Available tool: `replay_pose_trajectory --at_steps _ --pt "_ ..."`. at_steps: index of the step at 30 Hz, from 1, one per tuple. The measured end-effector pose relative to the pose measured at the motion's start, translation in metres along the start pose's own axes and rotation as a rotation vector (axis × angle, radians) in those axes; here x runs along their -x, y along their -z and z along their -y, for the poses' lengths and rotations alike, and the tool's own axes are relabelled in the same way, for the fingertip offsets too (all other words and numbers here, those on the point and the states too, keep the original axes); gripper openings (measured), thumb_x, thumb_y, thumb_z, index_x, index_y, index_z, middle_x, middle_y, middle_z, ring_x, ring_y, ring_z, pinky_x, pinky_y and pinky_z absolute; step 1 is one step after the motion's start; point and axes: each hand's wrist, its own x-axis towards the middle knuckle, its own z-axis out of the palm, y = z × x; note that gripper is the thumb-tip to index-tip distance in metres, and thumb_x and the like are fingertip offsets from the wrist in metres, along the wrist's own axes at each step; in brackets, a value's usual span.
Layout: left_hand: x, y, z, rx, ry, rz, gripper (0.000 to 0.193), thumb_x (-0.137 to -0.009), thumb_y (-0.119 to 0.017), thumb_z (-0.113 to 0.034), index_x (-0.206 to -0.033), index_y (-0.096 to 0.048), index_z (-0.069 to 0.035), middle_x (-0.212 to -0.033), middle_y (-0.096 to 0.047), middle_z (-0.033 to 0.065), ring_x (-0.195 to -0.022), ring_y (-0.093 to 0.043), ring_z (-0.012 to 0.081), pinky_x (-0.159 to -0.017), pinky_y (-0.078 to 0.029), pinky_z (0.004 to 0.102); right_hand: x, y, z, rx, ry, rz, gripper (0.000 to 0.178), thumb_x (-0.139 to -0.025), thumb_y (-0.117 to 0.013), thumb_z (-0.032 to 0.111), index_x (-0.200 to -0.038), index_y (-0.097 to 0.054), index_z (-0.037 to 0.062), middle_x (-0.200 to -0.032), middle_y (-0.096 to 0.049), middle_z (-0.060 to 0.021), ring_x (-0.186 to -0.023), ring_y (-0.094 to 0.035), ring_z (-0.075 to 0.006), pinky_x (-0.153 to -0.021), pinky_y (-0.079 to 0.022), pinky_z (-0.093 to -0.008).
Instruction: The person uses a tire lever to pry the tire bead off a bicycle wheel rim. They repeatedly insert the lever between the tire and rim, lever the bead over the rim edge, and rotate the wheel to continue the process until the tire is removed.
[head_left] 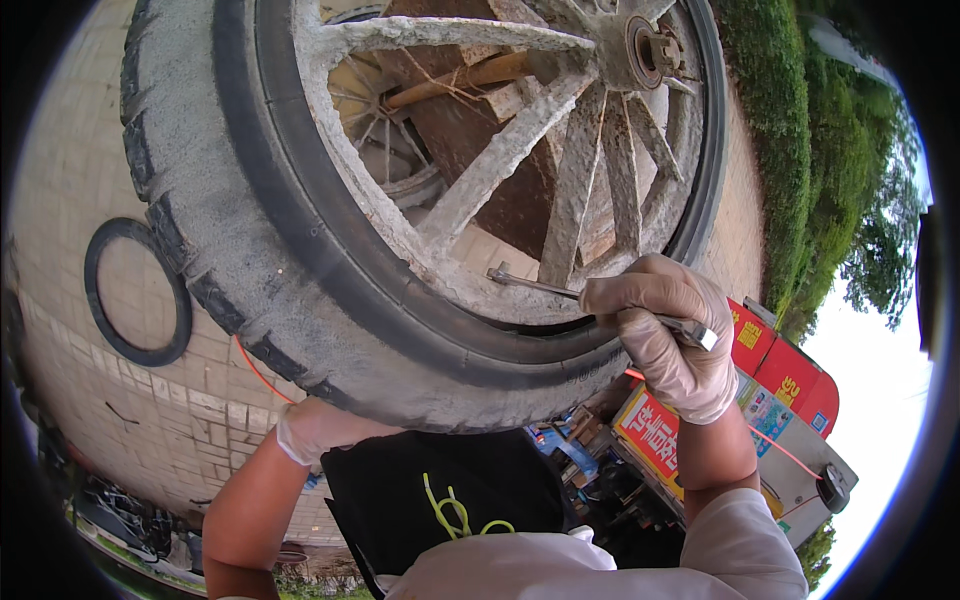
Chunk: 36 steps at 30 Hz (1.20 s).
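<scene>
A large wheel stands tilted before me, with a worn black tire (pixel 300 240) and a rusty, cement-crusted spoked rim (pixel 520 130). My right hand (pixel 665 335), in a thin whitish glove, is closed around a slim silver metal tool (pixel 545 287). Its short bent head lies at the inner rim, near the foot of a spoke, while the other end sticks out past my fist. At the tire's lower left edge is my left hand (pixel 328 430), also gloved. The tire hides its fingers, so their grip cannot be made out.
Behind the spokes are a rusty metal body and a second spoked wheel (pixel 385 150). A black rubber ring (pixel 183 310) lies on the paving at left. An orange hose (pixel 262 370) runs behind the tire. Red and yellow signboards (pixel 650 430) and a cluttered stall stand at lower right; hedges (pixel 770 120) beyond.
</scene>
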Motion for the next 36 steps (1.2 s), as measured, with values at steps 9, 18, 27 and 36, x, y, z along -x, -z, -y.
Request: replay_pose_trajectory --at_steps 9,18,27,36 --pt "0.003 0.003 -0.005 0.097 0.197 0.004 0.056 -0.086 -0.076 -0.016 -0.136 -0.056 -0.003 -0.136 -0.058 0.0118 -0.123 -0.054 0.0217 -0.108 -0.04 0.0363 0.032 -0.007 -0.025 -0.302 0.01 -0.393 0.038 -0.097 -0.066 0.036 -0.098 -0.071 -0.0019 -0.079 -0.068 -0.0118 -0.071 -0.066 -0.0198 -0.066 -0.053 -0.0323" --pt "0.0 0.003 -0.003 0.145 0.129 0.006 0.057 -0.084 -0.077 -0.016 -0.136 -0.056 -0.002 -0.132 -0.06 0.0107 -0.116 -0.057 0.0201 -0.1 -0.045 0.0345 -0.055 -0.015 0.025 0.292 0.293 0.039 0.006 -0.083 -0.068 0.005 -0.089 -0.069 0.004 -0.073 -0.068 -0.0073 -0.061 -0.065 -0.0243 -0.058 -0.05 -0.0335" --pt "-0.003 0.002 0.002 0.221 0.047 -0.011 0.059 -0.083 -0.078 -0.016 -0.135 -0.056 -0.002 -0.129 -0.062 0.0097 -0.109 -0.06 0.0185 -0.092 -0.05 0.0328 0.006 -0.006 -0.011 0.103 0.218 -0.052 0.021 -0.076 -0.07 0.002 -0.096 -0.075 0.0078 -0.075 -0.065 -0.0033 -0.062 -0.059 -0.0219 -0.06 -0.046 -0.0327" --pt "-0.009 -0.003 0.007 0.176 -0.169 -0.095 0.063 -0.078 -0.082 -0.018 -0.133 -0.057 -0.001 -0.115 -0.067 0.0054 -0.079 -0.06 0.0118 -0.056 -0.049 0.024 0.026 0.018 -0.05 0.52 -0.074 0.163 0.011 -0.076 -0.072 0.008 -0.086 -0.072 0.0083 -0.078 -0.066 -0.0084 -0.082 -0.062 -0.0297 -0.081 -0.045 -0.042"
